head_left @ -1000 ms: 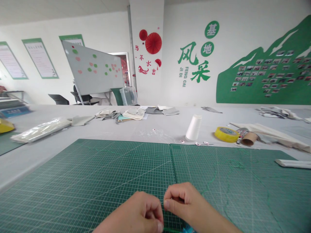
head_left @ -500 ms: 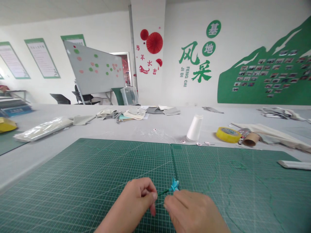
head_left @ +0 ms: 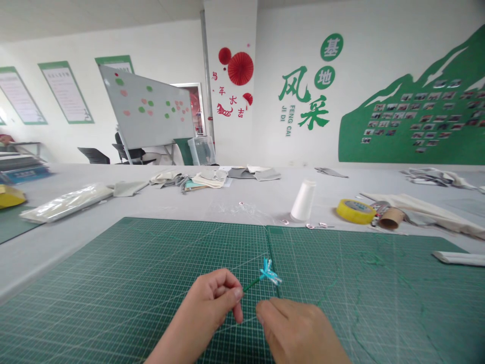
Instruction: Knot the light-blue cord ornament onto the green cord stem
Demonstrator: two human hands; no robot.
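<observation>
At the near centre of the work area, your left hand [head_left: 210,311] pinches a thin green stem [head_left: 251,285] between the thumb and index fingertip. The stem slopes away to the far right and ends in a blue artificial flower head [head_left: 268,273] with pale, shiny tips. In your line of sight, the flower head overlaps the seam between the left green cutting mat [head_left: 151,273] and the right green cutting mat [head_left: 409,303]; you cannot tell from this view whether it touches either one.

To the right of the left hand, and apart from it, your right hand [head_left: 299,328] is turned back upward with its fingers bent and drawn together. You cannot tell whether its fingertips grip anything. The flower head stands just beyond this hand.

Loose green thread [head_left: 373,260] trails over the right mat in irregular loops. Beyond the mats, on the grey table [head_left: 182,205], note an upright cone of white thread [head_left: 303,201]. To its right are a yellow roll of tape [head_left: 355,211] and, just beside that, a brown cardboard tube [head_left: 391,218]. Far left of centre, locate the fabric scraps [head_left: 208,178]; nearer and farther left lies a clear plastic-wrapped packet [head_left: 70,202].
</observation>
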